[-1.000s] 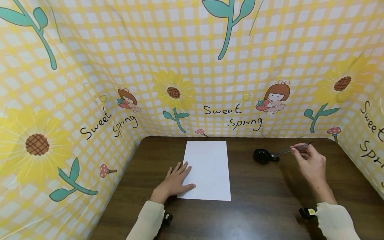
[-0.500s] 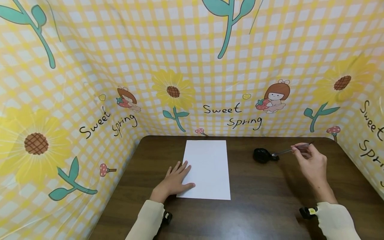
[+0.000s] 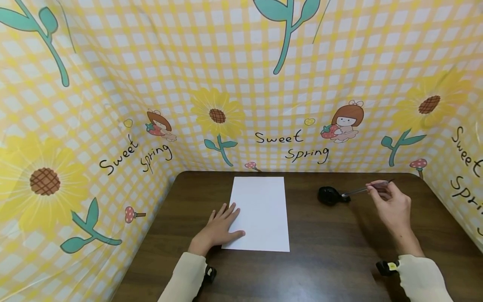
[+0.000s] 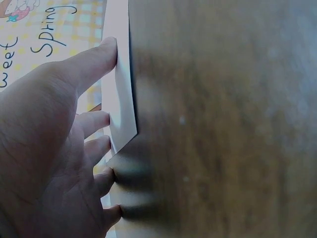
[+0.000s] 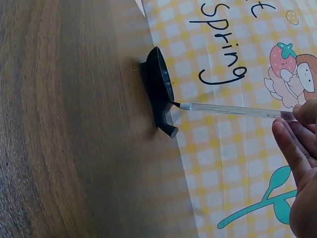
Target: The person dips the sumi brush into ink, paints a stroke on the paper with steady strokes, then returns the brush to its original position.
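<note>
A white sheet of paper [image 3: 262, 214] lies on the dark wooden table. My left hand [image 3: 219, 230] rests on its left edge, fingers spread, thumb on the lower part; the left wrist view shows the thumb [image 4: 94, 62] against the sheet. To the right, my right hand [image 3: 392, 207] pinches a slim brush [image 5: 233, 109] with a clear handle and dark tip. That tip is at the rim of a small black dish [image 5: 157, 82], near its stubby handle. Whether the tip touches the rim, I cannot tell. The dish's inside looks dark, and its contents are not discernible.
A yellow checked cloth [image 3: 279, 92] with flowers and "Sweet Spring" lettering hangs as a wall behind the table [image 3: 320, 268] and along both sides. Bare wood separates the paper from the black dish. Dark devices [image 3: 386, 268] are worn at both wrists.
</note>
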{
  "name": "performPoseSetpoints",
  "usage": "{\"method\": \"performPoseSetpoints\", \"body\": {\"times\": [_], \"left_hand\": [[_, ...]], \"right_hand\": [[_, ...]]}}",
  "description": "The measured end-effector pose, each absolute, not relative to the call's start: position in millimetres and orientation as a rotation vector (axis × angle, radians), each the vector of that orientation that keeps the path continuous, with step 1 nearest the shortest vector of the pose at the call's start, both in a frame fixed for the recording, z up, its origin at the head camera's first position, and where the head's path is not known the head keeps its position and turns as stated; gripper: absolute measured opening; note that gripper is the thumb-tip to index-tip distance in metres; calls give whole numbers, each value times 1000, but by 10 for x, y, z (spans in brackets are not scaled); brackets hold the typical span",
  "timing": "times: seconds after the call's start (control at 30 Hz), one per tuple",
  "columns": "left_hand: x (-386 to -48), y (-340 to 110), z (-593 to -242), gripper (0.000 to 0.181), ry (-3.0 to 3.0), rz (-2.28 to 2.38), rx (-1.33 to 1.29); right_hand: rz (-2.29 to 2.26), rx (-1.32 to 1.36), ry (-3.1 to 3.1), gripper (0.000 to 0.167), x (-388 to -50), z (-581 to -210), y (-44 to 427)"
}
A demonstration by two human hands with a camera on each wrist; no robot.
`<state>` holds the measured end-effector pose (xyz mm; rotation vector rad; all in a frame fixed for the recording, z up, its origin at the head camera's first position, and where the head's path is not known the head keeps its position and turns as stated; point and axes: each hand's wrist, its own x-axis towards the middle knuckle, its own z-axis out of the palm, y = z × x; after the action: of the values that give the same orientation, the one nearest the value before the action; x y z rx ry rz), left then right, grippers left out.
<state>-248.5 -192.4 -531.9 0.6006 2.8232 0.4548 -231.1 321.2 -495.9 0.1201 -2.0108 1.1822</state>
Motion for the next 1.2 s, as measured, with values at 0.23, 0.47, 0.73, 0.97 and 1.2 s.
{"method": "performPoseSetpoints", "body": {"times": [0.23,0.47,0.73,0.97,1.2], "left_hand": [[-2500,-1924,-5332,89,2820,439,591],[-2486,-1914,-5316,89,2823,448,599],[-2473,-1918,-5289,88,2820,482,621],[-2470,-1921,-5284,89,2812,500,620],[-2481,-1933,-5316,90,2807,511,621]], "right_hand": [[1192,99,-2025,11,-2301,-4957,3218],[1193,92,-2025,11,-2284,-4952,3221],[1189,108,-2009,12,-2287,-4965,3234],[1178,137,-1980,12,-2294,-4965,3251],[1167,159,-1951,11,-2272,-4927,3264]]}}
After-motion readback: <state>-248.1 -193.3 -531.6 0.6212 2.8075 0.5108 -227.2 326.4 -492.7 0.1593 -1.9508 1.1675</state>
